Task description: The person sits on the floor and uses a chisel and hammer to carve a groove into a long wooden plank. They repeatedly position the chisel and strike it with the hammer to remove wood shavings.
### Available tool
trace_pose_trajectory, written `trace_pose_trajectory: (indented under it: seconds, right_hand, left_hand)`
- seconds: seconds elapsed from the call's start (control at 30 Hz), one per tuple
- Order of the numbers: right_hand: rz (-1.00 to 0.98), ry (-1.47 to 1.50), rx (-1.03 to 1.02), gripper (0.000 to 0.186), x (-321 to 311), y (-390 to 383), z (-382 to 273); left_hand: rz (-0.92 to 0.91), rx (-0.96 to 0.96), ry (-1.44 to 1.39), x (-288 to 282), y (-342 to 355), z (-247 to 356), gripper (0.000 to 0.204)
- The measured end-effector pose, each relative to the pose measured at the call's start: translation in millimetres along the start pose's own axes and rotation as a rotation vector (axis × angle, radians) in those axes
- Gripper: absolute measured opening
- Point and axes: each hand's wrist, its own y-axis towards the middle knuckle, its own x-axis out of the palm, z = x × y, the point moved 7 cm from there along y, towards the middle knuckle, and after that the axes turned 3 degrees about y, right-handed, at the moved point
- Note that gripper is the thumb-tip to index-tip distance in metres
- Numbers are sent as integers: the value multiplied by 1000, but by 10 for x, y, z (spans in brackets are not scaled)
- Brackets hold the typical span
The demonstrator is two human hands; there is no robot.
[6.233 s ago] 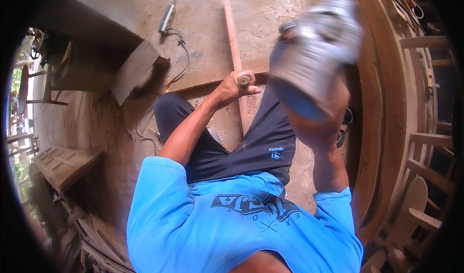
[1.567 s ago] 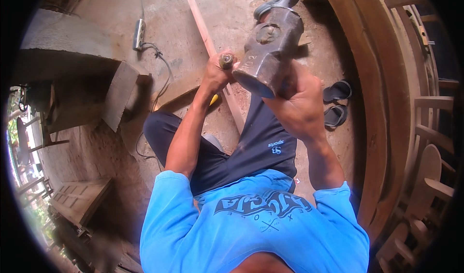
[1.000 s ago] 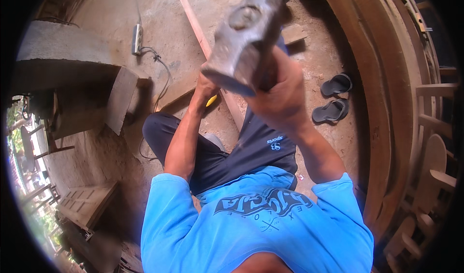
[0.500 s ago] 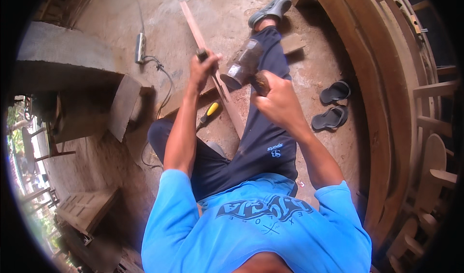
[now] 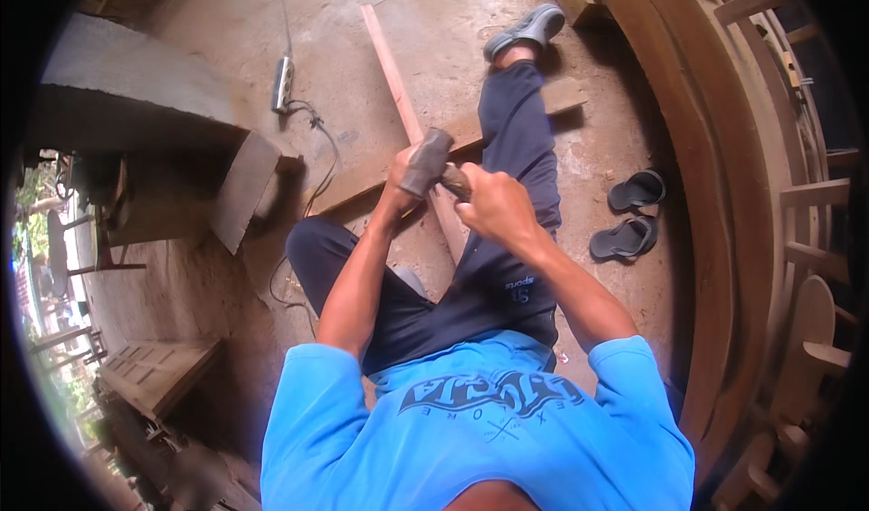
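Over the stained floor [image 5: 453,76], beside a long timber [image 5: 670,58], my right hand [image 5: 501,205] clenches a sledgehammer [image 5: 426,163]; my left hand [image 5: 396,171], half hidden, I cannot tell.

Black sandals [image 5: 619,242] lie at three o'clock, near a long brown beam [image 5: 715,212]. A power strip [image 5: 282,85] lies toward half past ten, a wooden panel [image 5: 158,371] at eight.

Bright daylight is glaring white along the far left, while dark shade is hiding the space under the grey slab [image 5: 136,72]. The long brown boards [image 5: 713,176] are looking bent, and a black ring is hugging the view.
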Motion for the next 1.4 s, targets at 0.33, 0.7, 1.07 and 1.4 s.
trace_pose_trajectory:
  seconds: [0.33,0.7,1.07,1.4]
  right_hand:
    - [40,204,487,23,-7,-1339,955]
    - [-141,89,601,26,394,-1285,1275]
    - [-132,166,670,27,383,-1306,1299]
    - [-116,214,666,24,391,-1306,1329]
  left_hand:
    - [305,-241,-526,-505,796,235,30]
    - [500,-123,5,-864,5,675,26]
    - [641,-229,-748,-586,-286,-50,12]
    - [658,-242,-764,-362,-370,-96,13]
